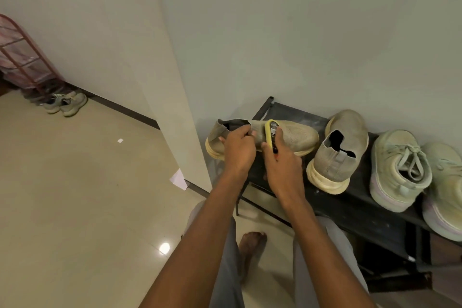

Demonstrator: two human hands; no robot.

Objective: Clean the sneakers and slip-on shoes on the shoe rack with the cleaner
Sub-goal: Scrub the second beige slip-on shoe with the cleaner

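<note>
Right hand point(280, 157) grips the cleaner point(271, 132) against the slip-on shoe point(295, 136) gripped by the left hand point(237, 149); second slip-on point(340, 152) and sneakers point(397, 170) apparently remain uncleaned.

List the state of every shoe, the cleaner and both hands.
Held slip-on shoe: lifted on its side, toe pointing right.
Cleaner: pressed against the held shoe's upper.
Left hand: grips the shoe at its collar.
Right hand: grips the cleaner.
Second slip-on shoe: upright on the rack, untouched.
Laced sneakers: upright on the rack, laces tied.
</note>
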